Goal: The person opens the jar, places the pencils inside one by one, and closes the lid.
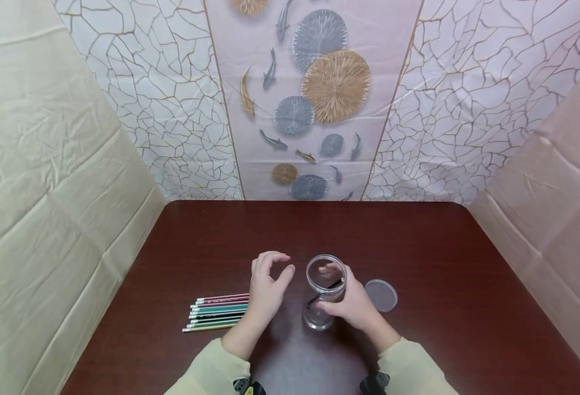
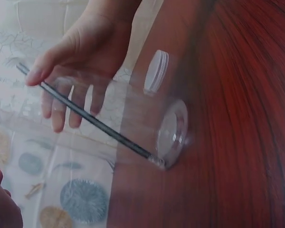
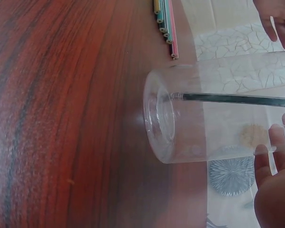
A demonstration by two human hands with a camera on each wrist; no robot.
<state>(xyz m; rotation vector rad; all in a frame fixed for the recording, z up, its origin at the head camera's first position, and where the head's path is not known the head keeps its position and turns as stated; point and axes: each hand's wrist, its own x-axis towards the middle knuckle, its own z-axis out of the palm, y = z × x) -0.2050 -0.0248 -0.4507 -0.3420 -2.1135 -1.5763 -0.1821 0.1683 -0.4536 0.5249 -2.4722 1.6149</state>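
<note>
A tall clear jar (image 1: 317, 318) stands upright on the table, its round mouth uncovered. My right hand (image 1: 351, 302) grips the jar from the right side, thumb in front and fingers behind the wall. One black pencil (image 3: 228, 99) leans diagonally inside it, its eraser end down at the base in both wrist views. My left hand (image 1: 266, 285) is held to the left of the jar, fingers loosely curved and thumb apart, with nothing between them. Beneath and left of that hand, a row of pencils (image 1: 221, 312) in red, teal, black, green and yellow lies on the table.
To the right of the jar lies a round clear lid (image 1: 381, 295), close behind my right hand. The dark red-brown table (image 1: 443, 329) ends at a patterned backdrop (image 1: 171, 109), with pale cloth walls (image 1: 63, 192) on both sides.
</note>
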